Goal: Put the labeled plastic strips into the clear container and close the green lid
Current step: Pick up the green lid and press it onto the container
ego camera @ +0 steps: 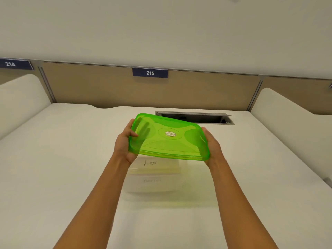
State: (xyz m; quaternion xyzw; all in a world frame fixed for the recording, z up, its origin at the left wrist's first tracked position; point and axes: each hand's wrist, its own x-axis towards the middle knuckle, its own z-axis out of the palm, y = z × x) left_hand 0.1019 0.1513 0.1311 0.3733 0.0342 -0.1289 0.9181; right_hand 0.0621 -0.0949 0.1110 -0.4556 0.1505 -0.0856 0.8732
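Lid (170,139) first: I hold it in the air, one short end in each of my hands. It is tilted with its far edge higher, directly above the container (161,191), so it can come straight down onto the rim. My left hand (124,142) pinches its end, thumb on top and fingers underneath, showing through the green plastic. My right hand (212,146) clasps the other end, fingers mostly hidden beneath.

The container stands open on the counter (62,159) just below, with the strips (158,165) lying flat inside. I judge the loading done and only the closing left.

Counted: one lid, one container. Of strips I make out two labels, the top one reading "Lion", the lower too faint to read; more may lie under them.
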